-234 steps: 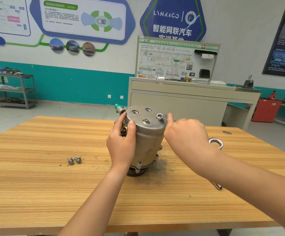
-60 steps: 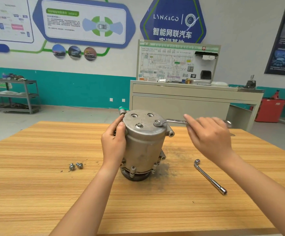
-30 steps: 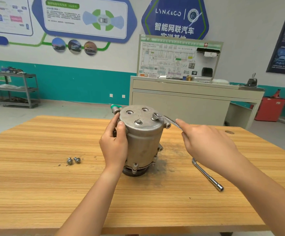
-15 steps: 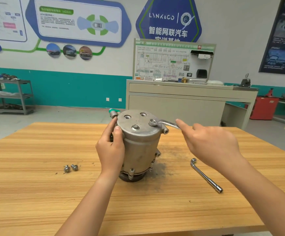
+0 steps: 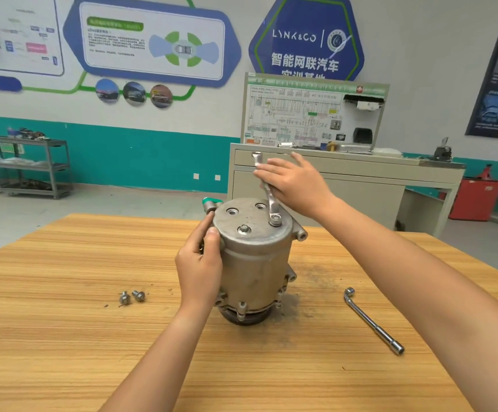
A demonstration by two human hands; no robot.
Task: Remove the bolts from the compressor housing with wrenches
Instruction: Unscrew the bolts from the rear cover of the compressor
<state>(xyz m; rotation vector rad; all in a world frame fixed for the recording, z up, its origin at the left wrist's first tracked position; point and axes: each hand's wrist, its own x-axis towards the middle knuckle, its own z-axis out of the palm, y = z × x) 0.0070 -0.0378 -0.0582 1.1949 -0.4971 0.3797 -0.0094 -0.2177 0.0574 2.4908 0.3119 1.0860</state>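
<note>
1. The compressor housing stands upright mid-way across the wooden table.
2. The left hand grips its upper left side, thumb on the rim.
3. The right hand presses nearly straight fingers across the wrench, whose ring end sits on a top bolt.
4. Two loose bolts lie to the left, and an L-shaped socket wrench to the right.

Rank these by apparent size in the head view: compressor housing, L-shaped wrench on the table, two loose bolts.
1. Grey cast-metal compressor housing
2. Chrome L-shaped socket wrench
3. Left small silver bolt and right small silver bolt: alike, tied.
</note>
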